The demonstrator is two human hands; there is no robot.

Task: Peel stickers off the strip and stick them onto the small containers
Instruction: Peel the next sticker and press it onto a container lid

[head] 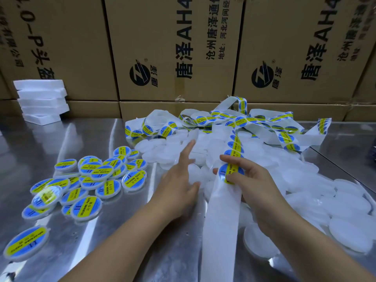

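Observation:
A long white backing strip (220,216) with round blue-and-yellow stickers runs from the tangled pile (240,121) at the back down to the front edge. My right hand (252,184) grips the strip, thumb and fingers pinching around a sticker (231,173). My left hand (179,180) stretches forward with straight fingers over a heap of plain white round containers (173,151), holding nothing. Several labelled containers (89,178) lie in a pile at the left.
More plain white containers (345,220) spread over the right of the shiny metal table (114,231). A stack of white foam blocks (41,100) stands at the back left. Cardboard boxes (179,47) wall off the back.

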